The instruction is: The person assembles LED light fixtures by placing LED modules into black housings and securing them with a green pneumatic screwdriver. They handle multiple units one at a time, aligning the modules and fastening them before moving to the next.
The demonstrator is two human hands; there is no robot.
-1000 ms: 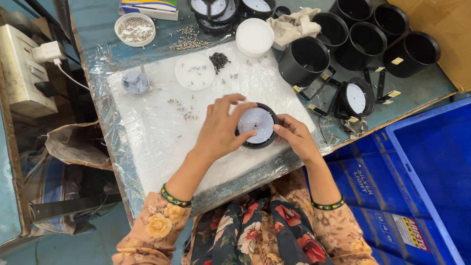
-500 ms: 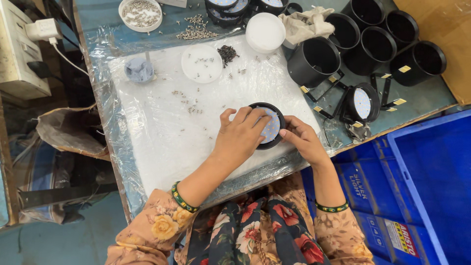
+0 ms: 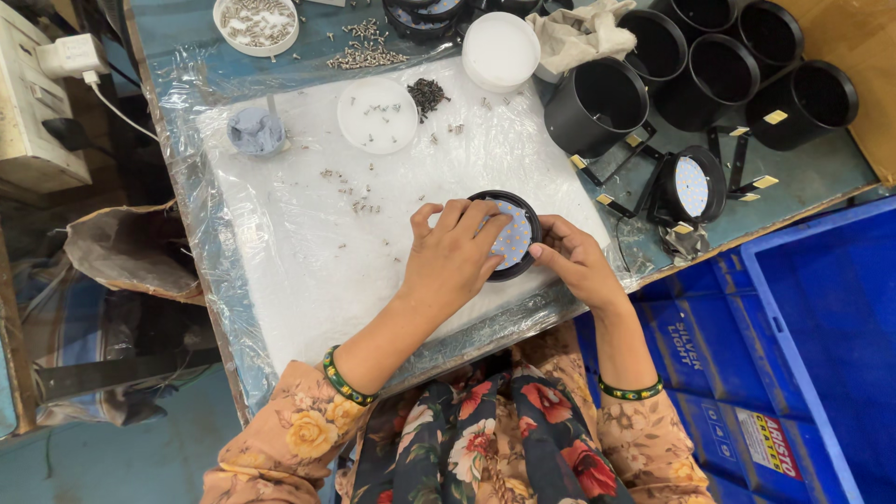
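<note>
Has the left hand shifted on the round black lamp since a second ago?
Cannot tell. The left hand covers the round black lamp as before, just below the white lid; the camera moved.

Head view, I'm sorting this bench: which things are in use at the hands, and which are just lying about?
In hand:
left hand
right hand
round black lamp housing with dotted white disc

Lying about:
white dish of screws
empty black cylindrical housings
blue plastic crate
crumpled cloth

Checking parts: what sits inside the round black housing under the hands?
Inside the round black housing lies a white disc dotted with yellow chips; the left hand covers its left part.
</note>
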